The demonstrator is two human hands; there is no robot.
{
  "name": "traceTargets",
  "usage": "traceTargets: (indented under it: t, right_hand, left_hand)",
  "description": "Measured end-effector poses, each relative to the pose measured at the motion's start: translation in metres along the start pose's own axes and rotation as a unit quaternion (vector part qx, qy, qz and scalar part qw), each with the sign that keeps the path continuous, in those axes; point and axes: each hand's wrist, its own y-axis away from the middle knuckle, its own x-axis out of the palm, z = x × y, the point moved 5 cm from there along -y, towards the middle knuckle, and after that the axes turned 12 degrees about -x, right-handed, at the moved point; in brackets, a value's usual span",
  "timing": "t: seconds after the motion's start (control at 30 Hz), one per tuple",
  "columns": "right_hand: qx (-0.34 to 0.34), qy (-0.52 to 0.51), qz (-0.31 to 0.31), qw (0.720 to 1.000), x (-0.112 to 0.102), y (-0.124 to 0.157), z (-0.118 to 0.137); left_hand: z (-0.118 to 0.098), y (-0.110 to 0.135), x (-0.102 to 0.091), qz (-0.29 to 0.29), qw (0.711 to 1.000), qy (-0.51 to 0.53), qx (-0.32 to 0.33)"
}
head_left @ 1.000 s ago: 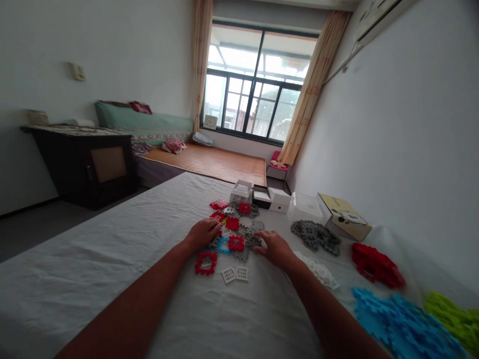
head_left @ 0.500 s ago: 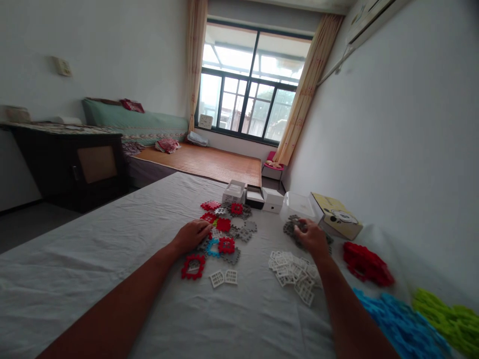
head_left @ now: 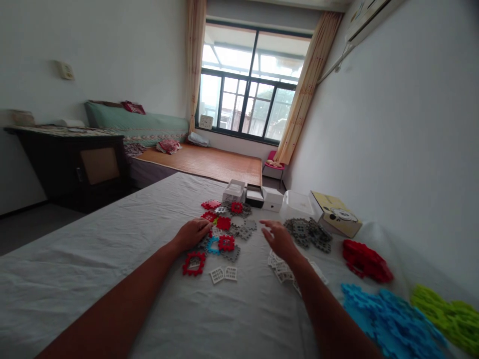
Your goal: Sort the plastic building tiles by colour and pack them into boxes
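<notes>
My left hand (head_left: 193, 233) rests at the left side of a cluster of notched building tiles. Its fingers are curled together against the tiles, and whatever lies under them is hidden. By it are a red square tile (head_left: 223, 224), a blue frame tile (head_left: 213, 245) and a red frame tile with a window (head_left: 226, 243). My right hand (head_left: 277, 236) hovers between this cluster and a heap of grey tiles (head_left: 309, 232), thumb and fingers apart with nothing visible in them. A light grey tile (head_left: 250, 226) lies just left of its fingertips. White window pieces (head_left: 280, 269) are partly covered by my right forearm.
Small boxes (head_left: 254, 196) and a clear plastic bin (head_left: 298, 203) stand at the far edge of the cloth-covered table. A yellow box (head_left: 337, 214), red tiles (head_left: 366, 262), blue tiles (head_left: 392, 319) and green tiles (head_left: 445, 311) line the right side.
My right hand has left the grey heap and moved left toward the tile cluster, its fingers now spread. My left hand has stayed in place.
</notes>
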Motion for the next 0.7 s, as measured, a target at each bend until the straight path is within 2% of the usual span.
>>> traceTargets:
  t: [0.1,0.17,0.23,0.37,0.57,0.7]
  right_hand:
    - [-0.055,0.021,0.079,0.995,0.041,0.000,0.034]
    - [-0.049,0.028,0.096,0.994,0.054,0.005,0.037]
    - [-0.046,0.030,0.100,0.993,0.057,0.009,0.032]
    - [-0.040,0.038,0.092,0.994,0.048,0.010,0.023]
    - [-0.046,0.037,0.111,0.992,0.037,0.007,0.027]
    - [0.018,0.092,0.050,0.994,0.009,0.012,-0.003]
  left_hand:
    - [0.001,0.000,0.000,-0.001,1.000,0.002,-0.012]
    - [0.002,0.000,0.000,-0.003,1.000,0.000,-0.017]
    - [0.002,0.000,0.001,-0.005,1.000,-0.003,-0.013]
    - [0.001,-0.001,0.001,0.001,1.000,-0.001,-0.010]
    - [-0.001,0.000,-0.001,0.008,1.000,0.000,-0.012]
    - [-0.003,0.001,-0.002,0.002,1.000,-0.008,-0.001]
